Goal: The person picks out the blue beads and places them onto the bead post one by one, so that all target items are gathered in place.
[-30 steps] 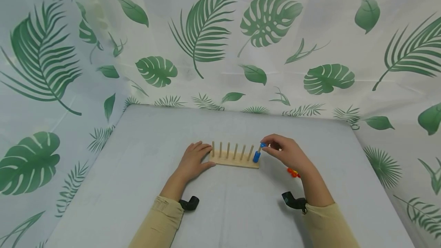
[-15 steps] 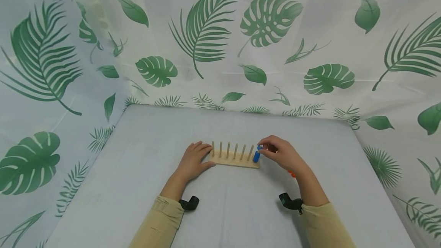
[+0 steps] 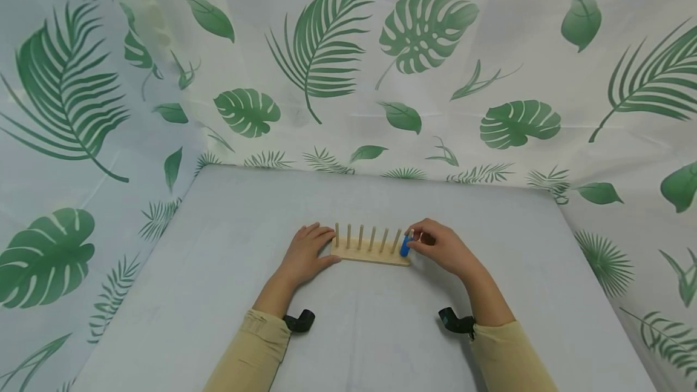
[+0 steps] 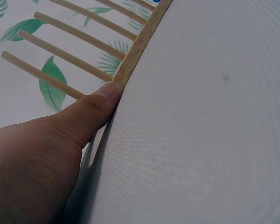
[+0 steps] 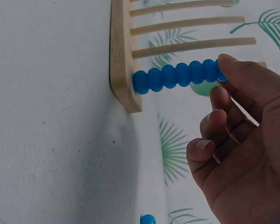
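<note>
A wooden peg board point(image 3: 370, 255) with a row of upright pegs lies on the table. My left hand point(image 3: 304, 254) holds its left end, the thumb point(image 4: 107, 93) on the front edge and the fingers towards the back. On the rightmost peg sits a stack of round blue beads point(image 5: 175, 76), reaching up from the base. My right hand point(image 3: 443, 248) pinches the top blue bead point(image 5: 222, 75) between thumb and forefinger, close against the stack. The peg's tip shows past the thumb, and the other fingers curl loosely. The other pegs carry no beads.
Another blue bead point(image 5: 148, 219) shows at the bottom edge of the right wrist view. The table point(image 3: 370, 331) has a pale cover, and leaf-printed curtains point(image 3: 348, 77) stand behind and at the sides. A black wrist camera point(image 3: 456, 321) sits below the right hand.
My right hand has moved left and slightly down, bringing the blue bead over the rightmost peg and down it to the stack. The red and yellow beads are now hidden behind the right arm.
</note>
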Motion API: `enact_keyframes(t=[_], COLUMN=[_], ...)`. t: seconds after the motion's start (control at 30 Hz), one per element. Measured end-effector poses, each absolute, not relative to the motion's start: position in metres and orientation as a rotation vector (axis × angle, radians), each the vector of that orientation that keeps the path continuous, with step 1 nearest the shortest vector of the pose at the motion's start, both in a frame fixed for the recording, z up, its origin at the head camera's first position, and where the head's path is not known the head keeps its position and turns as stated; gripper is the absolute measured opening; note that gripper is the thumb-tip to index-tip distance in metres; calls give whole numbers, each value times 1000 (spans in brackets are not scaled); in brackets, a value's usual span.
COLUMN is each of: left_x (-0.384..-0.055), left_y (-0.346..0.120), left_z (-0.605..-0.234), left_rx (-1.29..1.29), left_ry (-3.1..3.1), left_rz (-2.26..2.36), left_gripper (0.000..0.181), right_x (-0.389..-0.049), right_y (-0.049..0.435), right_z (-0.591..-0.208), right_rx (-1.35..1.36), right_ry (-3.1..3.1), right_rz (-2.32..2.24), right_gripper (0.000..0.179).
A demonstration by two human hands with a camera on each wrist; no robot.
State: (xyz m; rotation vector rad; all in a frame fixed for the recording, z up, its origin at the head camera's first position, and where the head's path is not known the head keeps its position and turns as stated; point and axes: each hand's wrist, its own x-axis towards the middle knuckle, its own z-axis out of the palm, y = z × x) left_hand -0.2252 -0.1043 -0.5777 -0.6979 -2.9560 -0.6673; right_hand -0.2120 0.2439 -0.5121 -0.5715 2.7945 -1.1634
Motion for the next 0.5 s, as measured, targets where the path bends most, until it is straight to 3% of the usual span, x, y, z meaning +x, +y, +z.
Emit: enact_keyframes(t=[0.5], left_x=[-225], left_y=[-103], left_z=[-576], left_rx=[-685], left_ry=[-2970], left_rz=[-677], left_gripper=[67], right_x=[-210], right_y=[254], right_z=[-503], right_rx=[-516], right_ry=[2741], right_rz=[-1129], right_gripper=[28])
